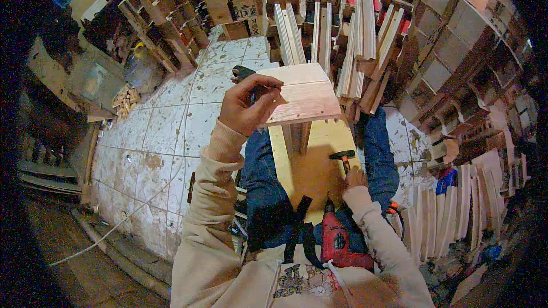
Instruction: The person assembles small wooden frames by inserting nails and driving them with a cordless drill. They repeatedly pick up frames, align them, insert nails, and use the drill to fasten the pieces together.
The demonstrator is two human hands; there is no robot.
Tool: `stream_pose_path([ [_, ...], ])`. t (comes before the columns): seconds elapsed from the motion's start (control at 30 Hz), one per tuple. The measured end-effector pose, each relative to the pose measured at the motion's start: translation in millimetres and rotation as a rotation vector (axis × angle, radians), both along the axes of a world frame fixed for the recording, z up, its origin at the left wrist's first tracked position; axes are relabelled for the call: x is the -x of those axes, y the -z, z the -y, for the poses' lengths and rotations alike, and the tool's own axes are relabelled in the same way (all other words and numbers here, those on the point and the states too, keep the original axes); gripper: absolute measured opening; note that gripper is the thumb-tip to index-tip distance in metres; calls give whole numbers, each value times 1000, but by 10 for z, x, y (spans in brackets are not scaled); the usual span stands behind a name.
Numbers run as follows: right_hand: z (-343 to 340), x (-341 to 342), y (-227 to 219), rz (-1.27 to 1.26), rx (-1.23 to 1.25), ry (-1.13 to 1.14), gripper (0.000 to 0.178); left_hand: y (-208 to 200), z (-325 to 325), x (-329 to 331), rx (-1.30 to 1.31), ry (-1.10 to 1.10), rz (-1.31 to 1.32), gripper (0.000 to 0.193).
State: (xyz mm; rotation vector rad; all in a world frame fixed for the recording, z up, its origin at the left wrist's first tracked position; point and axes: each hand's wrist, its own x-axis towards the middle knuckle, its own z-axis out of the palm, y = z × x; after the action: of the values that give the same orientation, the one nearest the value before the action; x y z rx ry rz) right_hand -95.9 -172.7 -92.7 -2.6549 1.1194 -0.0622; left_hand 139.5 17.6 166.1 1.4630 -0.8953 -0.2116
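Note:
My left hand (246, 102) is closed in a pinch over the left edge of a pale wooden panel (305, 94). Whatever its thumb and forefinger hold is too small to make out. Small dark dots run along the panel's near edge. Wooden uprights (298, 137) show beneath the panel, above a yellowish board (325, 185) between my legs. My right hand (356, 179) grips a hammer (343, 156) with a dark head and an orange and black handle, low over the board's right side. A red power drill (337, 239) lies close to my body, its bit pointing away.
Long wooden strips (290, 34) lean together at the far side. More upright slats (456, 211) stand at the right. Wooden frames line the far left and right. A pale cable (145, 202) crosses the stained tiled floor (151, 131). A dark object (243, 72) shows behind my left hand.

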Motion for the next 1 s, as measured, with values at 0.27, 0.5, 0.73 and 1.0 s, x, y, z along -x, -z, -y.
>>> stream_pose_path([
  [0.27, 336, 205, -520, 255, -272, -72, 31, -42, -44, 2, -38, 70, 128, 28],
  [0.5, -106, -1, -3059, 839, -974, -189, 35, -54, -42, 87, 17, 11, 13, 33],
  [0.73, -412, -245, -3658, 344, -664, -508, 30, 16, -49, 50, 28, -10, 105, 41],
  [1.0, -353, -115, -3928, 1031, -808, -605, 30, 230, 43, -76, 153, 1, 26, 55],
])
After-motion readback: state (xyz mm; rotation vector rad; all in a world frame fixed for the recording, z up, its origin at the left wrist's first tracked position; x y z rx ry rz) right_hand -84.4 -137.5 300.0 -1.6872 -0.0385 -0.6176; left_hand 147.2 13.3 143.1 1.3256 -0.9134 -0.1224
